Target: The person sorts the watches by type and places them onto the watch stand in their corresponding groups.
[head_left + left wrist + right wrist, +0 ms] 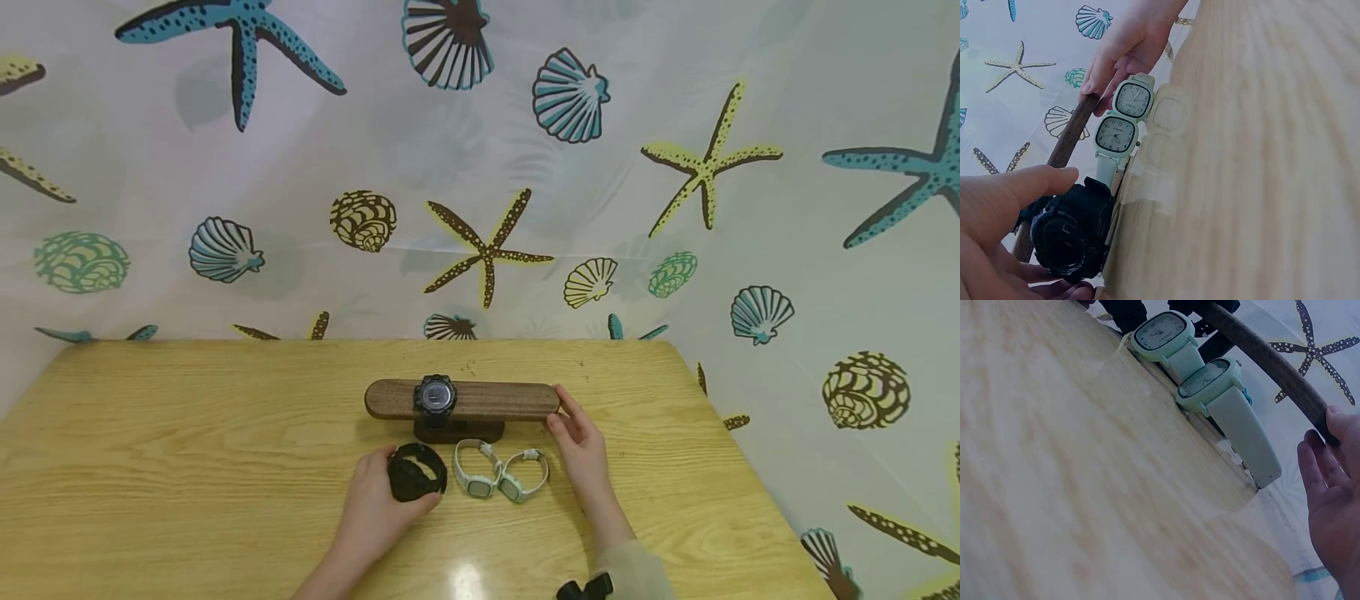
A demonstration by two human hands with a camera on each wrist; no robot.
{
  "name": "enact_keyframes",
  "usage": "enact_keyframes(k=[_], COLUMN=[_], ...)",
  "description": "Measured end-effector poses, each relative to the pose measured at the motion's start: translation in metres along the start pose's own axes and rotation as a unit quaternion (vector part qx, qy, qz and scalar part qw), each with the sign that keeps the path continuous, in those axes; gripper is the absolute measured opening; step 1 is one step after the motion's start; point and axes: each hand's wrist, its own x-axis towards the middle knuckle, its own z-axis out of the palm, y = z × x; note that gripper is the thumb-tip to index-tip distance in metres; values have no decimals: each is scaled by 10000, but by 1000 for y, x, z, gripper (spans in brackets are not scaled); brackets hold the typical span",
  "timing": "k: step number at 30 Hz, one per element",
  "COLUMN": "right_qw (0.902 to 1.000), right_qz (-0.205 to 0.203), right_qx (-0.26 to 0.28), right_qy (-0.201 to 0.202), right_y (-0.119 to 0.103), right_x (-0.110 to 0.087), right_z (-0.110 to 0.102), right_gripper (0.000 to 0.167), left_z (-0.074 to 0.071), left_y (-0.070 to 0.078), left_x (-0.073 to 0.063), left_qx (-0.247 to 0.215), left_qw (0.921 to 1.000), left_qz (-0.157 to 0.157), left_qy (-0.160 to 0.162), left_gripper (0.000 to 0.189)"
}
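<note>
Four watches total: two black, two mint. Left hand curls round one black watch on the table; other black watch sits on wooden stand. Mint pair lies touching. Right hand, fingers straight, touches the stand's end.

On the surface a stand is set, with one watch on its bar. Before it, three watches lie: one left, two right.
</note>
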Motion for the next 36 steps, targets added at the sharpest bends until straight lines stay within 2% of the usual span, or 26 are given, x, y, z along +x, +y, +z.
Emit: enact_keyframes(k=[6,14,24,30,36], right_qw=[10000,10000,9999,9999,9999], right_qz=[-4,37,70,96,121], right_qx=[52,-13,73,50,24], right_qy=[13,2,-29,-18,-7], right_y=[-1,-2,-1,-2,-3], right_x=[-1,0,0,0,-1], right_z=[1,0,0,0,1], right_gripper=[48,48,48,49,49], left_z=[1,1,-4,-12,-23], left_y=[2,2,0,-2,2], left_x=[0,3,5,6,5], left_qx=[71,-89,-243,-130,197], left_qw=[9998,9998,9993,9997,9989], left_qz=[103,-125,-260,-69,339], left_qy=[174,105,144,209,264], left_gripper=[85,72,72,69,65])
